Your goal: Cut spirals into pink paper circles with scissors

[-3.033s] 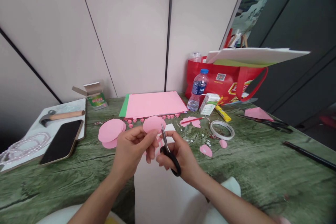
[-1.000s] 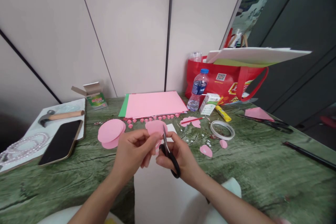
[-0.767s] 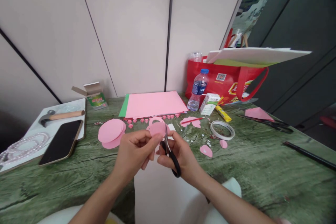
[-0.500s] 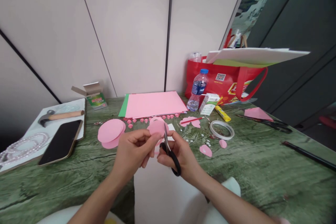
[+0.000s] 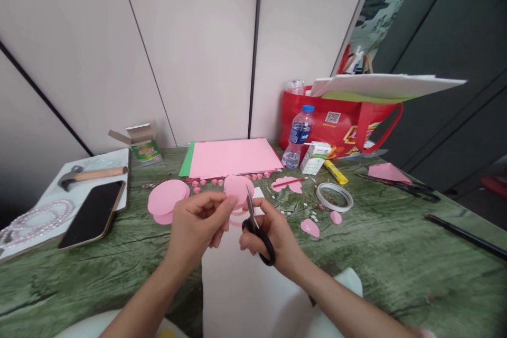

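Observation:
Between the thumb and fingers of my left hand (image 5: pixel 200 222) is a small pink paper piece (image 5: pixel 237 189) with a rounded outline. My right hand (image 5: pixel 273 232) grips black-handled scissors (image 5: pixel 266 243), fingers in the loops. Their blades point up and lie along the right edge of the held paper; whether they are parted is hard to see. Below the hands, a white sheet (image 5: pixel 241 285) reaches to the near edge. Left of my left hand lie large pink paper circles (image 5: pixel 166 197), stacked. Pink cut pieces (image 5: pixel 310 227) lie right of the scissors.
Pink sheets (image 5: pixel 235 156) lie at the back wall. A bottle (image 5: pixel 297 137), small carton (image 5: pixel 316 157), glue stick (image 5: pixel 336 171) and red bag (image 5: pixel 317 116) stand or lie back right. A tape roll (image 5: pixel 335 197) is nearer. On the left are a phone (image 5: pixel 93 214) and hammer (image 5: pixel 95 173).
My left hand has tilted and shifted slightly left, and the pink paper shows as a rounder shape. The scissors have moved a little down and right with my right hand.

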Demonstrator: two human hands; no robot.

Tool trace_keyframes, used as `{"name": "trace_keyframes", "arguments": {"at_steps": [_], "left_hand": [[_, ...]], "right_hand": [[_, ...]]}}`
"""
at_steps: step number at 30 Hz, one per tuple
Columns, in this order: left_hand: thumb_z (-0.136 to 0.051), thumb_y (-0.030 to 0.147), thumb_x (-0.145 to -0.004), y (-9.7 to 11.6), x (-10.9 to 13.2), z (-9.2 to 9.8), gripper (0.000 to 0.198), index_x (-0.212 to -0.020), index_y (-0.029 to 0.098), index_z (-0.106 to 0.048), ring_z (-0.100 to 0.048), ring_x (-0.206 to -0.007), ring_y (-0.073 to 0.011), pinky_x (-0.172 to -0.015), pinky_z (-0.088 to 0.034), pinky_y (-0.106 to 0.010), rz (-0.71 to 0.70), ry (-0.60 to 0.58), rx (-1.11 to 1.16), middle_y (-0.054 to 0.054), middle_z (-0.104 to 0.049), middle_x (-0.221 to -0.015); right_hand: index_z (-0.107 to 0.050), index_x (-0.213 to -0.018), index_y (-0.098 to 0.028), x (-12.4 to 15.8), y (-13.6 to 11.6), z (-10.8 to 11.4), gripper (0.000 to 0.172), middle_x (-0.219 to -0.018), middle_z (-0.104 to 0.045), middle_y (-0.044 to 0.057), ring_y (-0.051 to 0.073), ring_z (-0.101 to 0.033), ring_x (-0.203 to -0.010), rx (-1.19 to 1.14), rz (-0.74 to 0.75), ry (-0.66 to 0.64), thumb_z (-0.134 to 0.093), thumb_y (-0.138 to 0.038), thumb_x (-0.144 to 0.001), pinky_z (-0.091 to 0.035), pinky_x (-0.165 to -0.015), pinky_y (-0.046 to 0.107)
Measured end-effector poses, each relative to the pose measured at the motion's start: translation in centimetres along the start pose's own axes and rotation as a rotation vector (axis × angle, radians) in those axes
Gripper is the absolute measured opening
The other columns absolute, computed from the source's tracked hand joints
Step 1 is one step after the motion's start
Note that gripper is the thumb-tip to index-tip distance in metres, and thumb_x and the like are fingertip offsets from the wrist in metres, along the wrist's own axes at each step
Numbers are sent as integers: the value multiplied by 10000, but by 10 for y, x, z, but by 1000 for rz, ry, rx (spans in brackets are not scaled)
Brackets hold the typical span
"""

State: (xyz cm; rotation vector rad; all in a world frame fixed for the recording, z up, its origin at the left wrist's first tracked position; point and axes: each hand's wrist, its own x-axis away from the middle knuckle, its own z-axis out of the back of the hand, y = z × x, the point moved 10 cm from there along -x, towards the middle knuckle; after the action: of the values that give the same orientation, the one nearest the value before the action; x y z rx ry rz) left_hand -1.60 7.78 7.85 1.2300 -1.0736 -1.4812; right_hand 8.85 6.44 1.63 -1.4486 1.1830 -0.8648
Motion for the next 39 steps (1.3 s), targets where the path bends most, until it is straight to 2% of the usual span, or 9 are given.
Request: {"name": "trace_keyframes", "arguments": {"at_steps": [3, 6, 13, 21, 26, 31, 35, 37, 39], "left_hand": [[-583, 275, -740, 0, 0, 4, 149, -647, 159, -573, -337, -237, -10, -251, -226, -114, -14, 43, 59, 85, -459, -374], [-552, 285, -763, -1, 0, 0, 162, -655, 163, -551, -344, -239, -15, -249, -223, -119, -1, 23, 88, 80, -483, -397], [-541, 282, -768, 3, 1, -1, 232, -580, 148, -519, -353, -249, -9, -265, -234, -115, -5, 3, -44, 80, -455, -389], [-545, 270, -755, 6, 3, -10, 201, -596, 147, -537, -372, -278, -17, -295, -287, -121, -20, -52, -179, 79, -449, -382], [-532, 266, -757, 3, 3, -12, 202, -592, 149, -520, -371, -278, -19, -297, -285, -124, -7, -63, -160, 81, -442, -376], [-529, 275, -757, -3, 0, -11, 195, -607, 151, -517, -374, -278, -23, -295, -276, -128, 1, -65, -134, 78, -448, -384], [-539, 290, -746, -13, -10, 4, 221, -577, 154, -490, -367, -280, -29, -291, -258, -137, 21, 24, -137, 71, -448, -392], [-536, 304, -743, -25, -17, 13, 240, -563, 156, -482, -372, -291, -38, -295, -262, -141, 61, 52, -162, 67, -441, -383], [-532, 318, -735, -39, -24, 20, 256, -542, 158, -481, -376, -302, -49, -303, -280, -149, 100, 50, -224, 62, -436, -370]], "right_hand": [[-364, -850, -228, 0, 1, -1, 419, -479, -517, -101, 72, -455, -396, 13, -3, -3, -686, -275, -587, -341, -373, 155], [-357, -846, -226, 1, 1, -4, 428, -476, -519, -104, 64, -438, -388, 1, -1, -27, -693, -261, -583, -343, -370, 152], [-344, -830, -228, 1, 1, -6, 450, -494, -497, -111, 52, -412, -402, -30, -10, -57, -717, -248, -580, -315, -392, 150], [-360, -892, -229, -2, -7, -1, 482, -610, -495, -78, 87, -482, -580, -27, 60, -29, -731, -267, -584, -378, -571, 217], [-356, -873, -226, -2, -3, 2, 490, -533, -466, -105, 57, -419, -450, 1, 28, -16, -734, -294, -569, -326, -445, 167], [-347, -876, -221, -2, 0, 4, 456, -457, -491, -111, 81, -467, -373, 88, -25, 11, -682, -360, -598, -345, -381, 171], [-345, -854, -215, -8, -6, 23, 428, -445, -520, -99, 87, -469, -358, 119, -22, 115, -654, -385, -610, -335, -369, 173], [-345, -858, -217, -12, -13, 44, 429, -415, -499, -105, 105, -492, -388, 169, 13, 190, -647, -409, -621, -339, -391, 182], [-366, -871, -213, -17, -17, 66, 424, -469, -535, -83, 105, -489, -405, 318, 36, 217, -649, -409, -623, -337, -404, 190]]}}
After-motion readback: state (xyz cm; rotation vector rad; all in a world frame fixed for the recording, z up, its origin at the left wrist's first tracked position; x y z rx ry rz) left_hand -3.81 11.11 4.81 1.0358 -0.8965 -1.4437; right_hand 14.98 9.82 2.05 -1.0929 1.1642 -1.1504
